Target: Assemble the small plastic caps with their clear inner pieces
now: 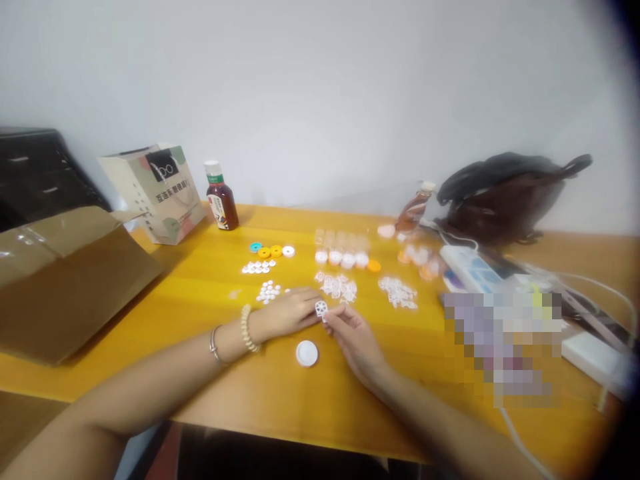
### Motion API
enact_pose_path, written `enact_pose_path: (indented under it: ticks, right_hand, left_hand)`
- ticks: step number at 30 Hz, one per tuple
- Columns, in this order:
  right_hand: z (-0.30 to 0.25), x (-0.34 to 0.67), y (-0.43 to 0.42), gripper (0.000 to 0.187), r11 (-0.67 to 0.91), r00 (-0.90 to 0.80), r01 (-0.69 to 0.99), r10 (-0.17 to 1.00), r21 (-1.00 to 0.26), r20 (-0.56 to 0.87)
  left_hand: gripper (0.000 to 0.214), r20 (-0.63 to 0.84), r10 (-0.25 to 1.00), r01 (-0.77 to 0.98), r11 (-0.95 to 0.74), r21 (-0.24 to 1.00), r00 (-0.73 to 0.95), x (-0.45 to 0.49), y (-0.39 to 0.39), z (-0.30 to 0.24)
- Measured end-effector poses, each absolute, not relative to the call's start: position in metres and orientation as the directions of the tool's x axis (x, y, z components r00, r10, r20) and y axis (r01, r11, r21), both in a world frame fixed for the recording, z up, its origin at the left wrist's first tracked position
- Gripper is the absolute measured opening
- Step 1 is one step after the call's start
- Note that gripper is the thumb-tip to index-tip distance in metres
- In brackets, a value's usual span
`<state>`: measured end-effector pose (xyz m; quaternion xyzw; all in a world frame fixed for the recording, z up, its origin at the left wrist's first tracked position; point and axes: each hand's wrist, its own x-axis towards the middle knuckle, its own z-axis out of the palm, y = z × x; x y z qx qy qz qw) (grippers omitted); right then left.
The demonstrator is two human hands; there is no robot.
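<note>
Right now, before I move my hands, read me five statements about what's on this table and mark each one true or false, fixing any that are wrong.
1. Your right hand pinches a small white piece with cut-outs. True.
2. The round white lid lies beyond both hands, against the wall. False: the round white lid lies nearer you than the hands.
3. The bottle with a green band stands upright, right of the paper bag. True.
4. The beaded bracelet is on your right wrist. False: the beaded bracelet is on your left wrist.
5. The blue disc lies near two orange discs. True.
</note>
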<state>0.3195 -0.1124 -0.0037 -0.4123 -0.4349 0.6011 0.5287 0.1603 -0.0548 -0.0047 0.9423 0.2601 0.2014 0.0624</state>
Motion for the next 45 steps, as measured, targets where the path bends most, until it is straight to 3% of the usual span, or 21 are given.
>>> enact_pose_path:
  ticks: [5,8,13,17,22,29,34,38,45]
  right_hand:
    - [0.0,0.32,-0.112,0.02,-0.05,-0.046,-0.349,0.998,-0.936,-0.036]
    - [0.0,0.32,-0.112,0.021,-0.06,-0.002,-0.393,0.998,-0.918,-0.064]
    - [-0.004,0.32,-0.109,0.028,-0.11,0.016,-0.453,0.991,-0.885,-0.132]
    - [-0.002,0.32,-0.102,0.023,-0.169,0.006,-0.468,0.981,-0.868,-0.194]
    - [0.003,0.316,-0.094,0.017,-0.243,-0.083,-0.444,0.969,-0.862,-0.231]
    - [-0.001,0.311,-0.09,0.02,-0.237,-0.121,-0.414,0.971,-0.879,-0.205]
    - [-0.002,0.313,-0.096,0.02,-0.248,-0.149,-0.374,0.967,-0.894,-0.206]
    - [0.0,0.312,-0.101,0.02,-0.256,-0.202,-0.329,0.959,-0.909,-0.197]
    - [-0.001,0.312,-0.102,0.021,-0.224,-0.224,-0.279,0.961,-0.934,-0.164]
  left_hand:
    - [0.013,0.351,0.572,0.532,-0.82,0.212,0.741,0.161,-0.056,-0.008]
    - [0.012,0.352,0.619,0.554,-0.785,0.277,0.702,0.158,-0.059,-0.005]
    - [0.036,0.392,0.707,0.466,-0.693,0.549,0.589,0.15,-0.063,0.006]
    - [0.026,0.293,0.821,0.448,-0.525,0.723,0.489,0.142,-0.065,0.015]
    - [0.017,0.129,0.877,0.216,-0.253,0.943,0.463,0.136,-0.066,0.016]
    - [0.03,0.091,0.91,0.193,-0.183,0.964,0.405,0.137,-0.071,0.02]
    - [0.02,0.121,0.869,0.08,-0.181,0.98,0.479,0.14,-0.076,0.021]
    - [0.024,0.099,0.843,0.015,-0.126,0.992,0.529,0.137,-0.076,0.018]
    - [0.029,0.085,0.838,0.038,-0.125,0.991,0.539,0.134,-0.078,0.02]
